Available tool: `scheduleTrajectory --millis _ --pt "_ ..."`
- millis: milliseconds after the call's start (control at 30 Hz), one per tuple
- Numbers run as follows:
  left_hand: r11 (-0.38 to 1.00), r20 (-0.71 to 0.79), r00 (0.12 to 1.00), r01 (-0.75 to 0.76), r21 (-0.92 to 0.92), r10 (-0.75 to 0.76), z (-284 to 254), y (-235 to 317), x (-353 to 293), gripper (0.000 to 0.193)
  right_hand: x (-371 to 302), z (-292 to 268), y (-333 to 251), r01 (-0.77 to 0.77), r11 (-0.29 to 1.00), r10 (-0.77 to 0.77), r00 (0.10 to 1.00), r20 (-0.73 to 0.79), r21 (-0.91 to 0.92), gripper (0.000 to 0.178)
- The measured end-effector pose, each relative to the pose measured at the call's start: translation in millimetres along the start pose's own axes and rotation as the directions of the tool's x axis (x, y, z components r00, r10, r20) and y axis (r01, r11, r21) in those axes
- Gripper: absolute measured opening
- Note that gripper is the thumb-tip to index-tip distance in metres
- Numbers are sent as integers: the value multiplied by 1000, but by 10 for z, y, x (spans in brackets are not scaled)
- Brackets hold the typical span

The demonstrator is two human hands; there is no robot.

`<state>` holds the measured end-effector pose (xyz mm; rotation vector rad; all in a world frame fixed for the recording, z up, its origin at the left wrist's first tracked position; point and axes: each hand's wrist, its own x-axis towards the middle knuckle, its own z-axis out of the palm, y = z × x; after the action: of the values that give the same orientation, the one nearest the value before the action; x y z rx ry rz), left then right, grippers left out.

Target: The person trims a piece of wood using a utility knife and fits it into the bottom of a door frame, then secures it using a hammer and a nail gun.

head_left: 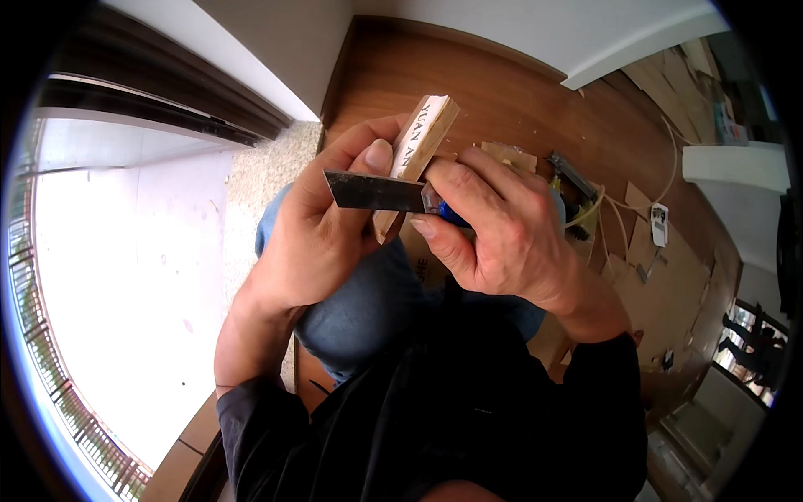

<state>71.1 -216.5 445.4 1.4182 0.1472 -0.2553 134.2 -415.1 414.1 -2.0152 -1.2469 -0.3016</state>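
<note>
Head view, only one. Left hand (322, 230): closed, pinching a short, narrow, pale wooden strip (424, 134) with a white lettered face, thumb on the near side, fingers wrapped behind. Right hand (506, 222): curled shut, thumb and fingers about a blue handle (452, 215), mostly hidden in the grip, from which a broad, flat, dark-grey metal blade (374, 192) with a slanted end juts leftward.

Key relation: strip sits between the two hands, over the lap, long axis running away from the body and leaning right. Blade lies across its lower half, tip past it toward the left hand's palm. Left hand nearer, being the one in contact; right forefinger touching the strip's right edge or just beside it, cannot tell. Nor whether the blade's edge bears on the wood.

Count: hands, two; strip, one; handled blade, one. Beyond the right hand, on the brown wooden floor (393, 63): one black-and-grey tool (574, 175), one white oblong device (660, 224), brown cardboard sheets (682, 289), number unclear.
</note>
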Motion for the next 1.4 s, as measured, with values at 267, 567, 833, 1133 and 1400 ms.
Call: scheduleTrajectory --millis 267,567,833,1133,1400 --pt "988 20 999 34 148 -38 -34 22 -22 46 -5 -190 364 -356 932 348 931 -107 -63 26" --pt "999 -43 999 -7 43 8 -9 -1 50 45 -97 11 0 14 1000 -14 1000 -11 -16 37" --pt "994 -29 1000 -2 105 5 19 38 53 46 -54 34 35 -1 1000 1 1000 20 -2 35" --pt "992 -30 997 -66 103 69 20 22 -8 45 -20 -183 253 -324 946 319 942 -107 -29 25" --pt "984 6 991 -133 -120 135 -31 -108 63 44 -47 -10 -64 -30 1000 30 998 53 3 36"
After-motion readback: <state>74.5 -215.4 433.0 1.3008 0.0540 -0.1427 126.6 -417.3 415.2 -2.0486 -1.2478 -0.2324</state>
